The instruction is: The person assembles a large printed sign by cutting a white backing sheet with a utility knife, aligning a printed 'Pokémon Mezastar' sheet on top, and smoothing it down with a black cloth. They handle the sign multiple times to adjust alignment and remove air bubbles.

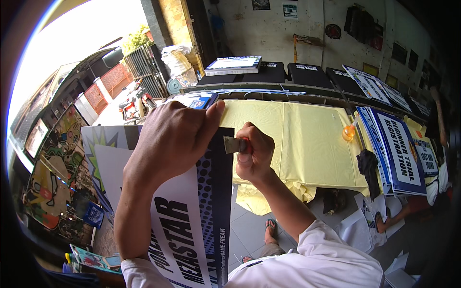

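At nine o'clock, the left hand (168, 137) is bent over the top of a large printed board (189, 201), which stands tilted toward seven o'clock; perhaps this keeps it steady, but how the hidden fingers press, I cannot tell. Near the centre, a scraper (231, 144) points its flat blade to the board's edge; contact is not clear. The right hand (255, 152) is closed around its red handle, probably for firm control. At two o'clock, yellow cloth (307, 144) covers a table, maybe for protection. At three o'clock, more signs (402, 149) lean together, probably to save space.
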Demonstrator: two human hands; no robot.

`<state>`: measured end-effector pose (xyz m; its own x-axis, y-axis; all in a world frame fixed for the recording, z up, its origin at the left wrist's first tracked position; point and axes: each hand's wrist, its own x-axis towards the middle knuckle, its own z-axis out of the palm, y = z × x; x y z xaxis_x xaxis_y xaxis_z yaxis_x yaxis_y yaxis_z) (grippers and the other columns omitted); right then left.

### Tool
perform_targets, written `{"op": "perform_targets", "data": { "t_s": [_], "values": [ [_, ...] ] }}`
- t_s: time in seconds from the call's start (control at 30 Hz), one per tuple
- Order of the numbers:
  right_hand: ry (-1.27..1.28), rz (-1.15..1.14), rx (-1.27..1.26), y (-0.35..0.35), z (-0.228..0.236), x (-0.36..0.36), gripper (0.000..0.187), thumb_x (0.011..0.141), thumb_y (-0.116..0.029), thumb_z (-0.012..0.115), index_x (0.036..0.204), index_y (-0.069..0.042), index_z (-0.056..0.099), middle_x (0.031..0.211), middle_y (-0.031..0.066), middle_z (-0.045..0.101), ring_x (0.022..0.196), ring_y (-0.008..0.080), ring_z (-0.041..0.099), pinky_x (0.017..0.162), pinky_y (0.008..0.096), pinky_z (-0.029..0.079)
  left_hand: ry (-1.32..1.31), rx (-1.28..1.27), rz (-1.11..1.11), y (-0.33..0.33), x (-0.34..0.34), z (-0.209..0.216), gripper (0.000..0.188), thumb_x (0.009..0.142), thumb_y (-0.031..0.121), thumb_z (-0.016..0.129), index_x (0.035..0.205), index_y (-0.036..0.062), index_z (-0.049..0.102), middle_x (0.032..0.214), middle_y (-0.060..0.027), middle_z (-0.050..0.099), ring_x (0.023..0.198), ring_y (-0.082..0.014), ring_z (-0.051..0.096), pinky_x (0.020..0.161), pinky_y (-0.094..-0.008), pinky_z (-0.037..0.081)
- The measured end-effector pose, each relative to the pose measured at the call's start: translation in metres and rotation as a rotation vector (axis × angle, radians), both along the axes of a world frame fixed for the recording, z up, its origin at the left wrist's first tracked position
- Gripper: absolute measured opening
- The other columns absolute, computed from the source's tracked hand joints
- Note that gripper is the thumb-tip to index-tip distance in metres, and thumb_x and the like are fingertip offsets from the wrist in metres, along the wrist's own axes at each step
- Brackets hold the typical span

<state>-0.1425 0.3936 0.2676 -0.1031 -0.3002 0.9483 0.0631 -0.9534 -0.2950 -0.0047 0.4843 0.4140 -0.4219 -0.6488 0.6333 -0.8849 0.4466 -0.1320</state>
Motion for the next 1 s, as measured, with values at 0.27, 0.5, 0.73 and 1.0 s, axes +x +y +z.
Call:
{"op": "perform_targets", "data": {
  "t_s": [0.27, 0.5, 0.73, 1.0],
  "values": [
    [0.002, -0.017, 0.018, -0.0006, -0.0016, -0.0009, 0.054, 0.099, -0.057, 0.057, 0.081, -0.007, 0.056, 0.065, 0.003, 0.047, 0.048, 0.0146, 0.051, 0.045, 0.03, 0.038, 0.006, -0.011, -0.022, 0.0002, -0.0023, 0.001, 0.057, 0.106, 0.028, 0.056, 0.055, 0.0025, 0.058, 0.043, -0.0133, 0.04, 0.037, -0.0335, 0.044, 0.044, -0.0454, 0.034],
    [-0.021, 0.018, 0.019, 0.0019, 0.0041, 0.0017, 0.055, 0.099, -0.059, 0.057, 0.08, -0.007, 0.056, 0.065, 0.0026, 0.046, 0.048, 0.0148, 0.05, 0.046, 0.0303, 0.038, 0.0, -0.012, -0.019, -0.0001, -0.0017, -0.0008, 0.056, 0.105, 0.027, 0.057, 0.055, 0.0014, 0.058, 0.043, -0.013, 0.04, 0.037, -0.033, 0.044, 0.044, -0.0451, 0.033],
    [-0.007, -0.006, 0.028, -0.0032, -0.0038, -0.001, 0.055, 0.099, -0.059, 0.056, 0.081, -0.007, 0.056, 0.065, 0.0024, 0.047, 0.049, 0.0142, 0.051, 0.046, 0.0298, 0.038, 0.002, 0.005, -0.021, -0.0005, -0.0036, 0.0002, 0.056, 0.105, 0.027, 0.057, 0.055, 0.0017, 0.058, 0.043, -0.0126, 0.039, 0.036, -0.032, 0.043, 0.044, -0.0447, 0.033],
    [-0.022, 0.008, 0.033, -0.0031, 0.0011, -0.0005, 0.056, 0.1, -0.06, 0.055, 0.082, -0.006, 0.057, 0.066, 0.0024, 0.047, 0.049, 0.014, 0.05, 0.047, 0.0295, 0.038, -0.008, -0.009, -0.039, -0.0033, -0.0012, -0.0035, 0.056, 0.106, 0.028, 0.056, 0.055, 0.0025, 0.057, 0.043, -0.0128, 0.038, 0.037, -0.032, 0.043, 0.045, -0.0453, 0.033]
  ]
}}
